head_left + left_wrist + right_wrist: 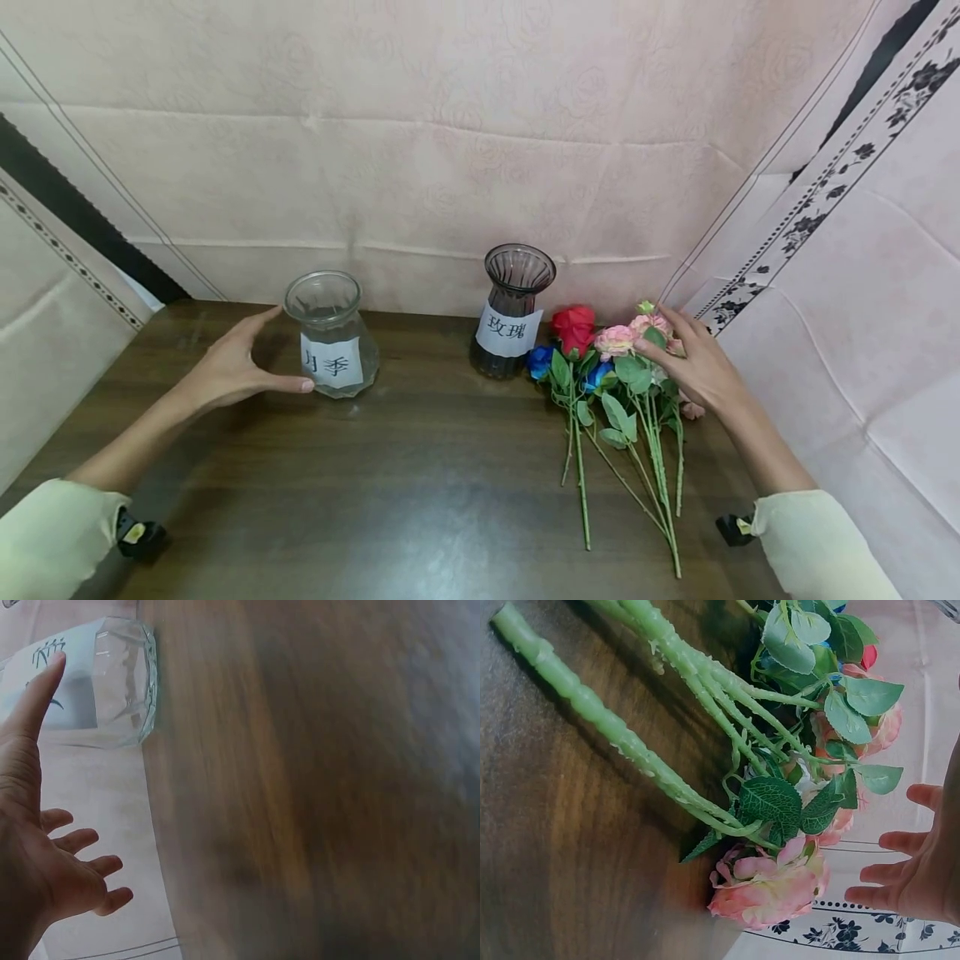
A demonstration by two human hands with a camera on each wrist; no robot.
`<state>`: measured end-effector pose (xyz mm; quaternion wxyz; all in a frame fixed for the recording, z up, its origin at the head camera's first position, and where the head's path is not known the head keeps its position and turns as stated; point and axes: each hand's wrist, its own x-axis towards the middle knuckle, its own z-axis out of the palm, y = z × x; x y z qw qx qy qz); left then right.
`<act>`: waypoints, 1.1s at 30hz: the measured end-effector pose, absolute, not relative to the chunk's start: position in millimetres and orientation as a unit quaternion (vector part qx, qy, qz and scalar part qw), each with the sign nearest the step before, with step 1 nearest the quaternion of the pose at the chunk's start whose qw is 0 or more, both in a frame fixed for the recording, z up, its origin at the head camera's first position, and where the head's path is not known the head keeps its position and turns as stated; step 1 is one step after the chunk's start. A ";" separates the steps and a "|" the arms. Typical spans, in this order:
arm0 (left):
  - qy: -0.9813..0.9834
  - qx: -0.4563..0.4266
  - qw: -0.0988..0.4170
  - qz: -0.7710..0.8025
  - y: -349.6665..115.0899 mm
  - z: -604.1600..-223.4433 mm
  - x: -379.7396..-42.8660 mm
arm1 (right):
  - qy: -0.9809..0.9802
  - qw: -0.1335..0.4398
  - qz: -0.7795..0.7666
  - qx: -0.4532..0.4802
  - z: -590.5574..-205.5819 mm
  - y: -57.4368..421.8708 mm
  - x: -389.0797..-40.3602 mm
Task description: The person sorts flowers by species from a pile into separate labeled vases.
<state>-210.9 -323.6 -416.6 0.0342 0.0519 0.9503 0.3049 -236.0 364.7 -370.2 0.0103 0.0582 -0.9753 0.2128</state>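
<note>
My left hand (228, 367) is beside a clear glass vase (369, 354), thumb and fingers spread around its left side. The thumb tip overlaps the vase's white label in the left wrist view. Over at the right, my right hand (703, 367) hovers at the heads of several artificial flowers, its fingers spread and extended. Pink flowers (615, 342) lie nearest to it, with one pink bloom (769, 889) closest in the right wrist view. A red rose (574, 327) and blue flowers (540, 362) lie to their left, green stems pointing towards me.
A dark grey glass vase (519, 283) with a white label (510, 330) stands upright near the back, just left of the flowers. Pale patterned cloth (420, 183) hangs behind and at both sides of the brown wooden table (420, 483).
</note>
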 end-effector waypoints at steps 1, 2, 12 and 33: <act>0.949 0.051 0.037 0.309 -322.1 -417.0 -210.9 | -0.975 0.009 0.217 0.057 -370.3 365.1 -235.8; 0.948 0.050 0.039 0.312 -320.7 -417.5 -210.9 | -0.974 0.007 0.220 0.056 -370.6 365.4 -235.5; 0.939 0.052 0.048 0.337 -311.7 -421.1 -211.4 | -0.961 0.005 0.270 0.054 -373.9 372.9 -228.2; 0.919 0.064 0.062 0.384 -300.2 -422.4 -214.8 | -0.921 0.020 0.387 0.038 -392.3 384.3 -198.6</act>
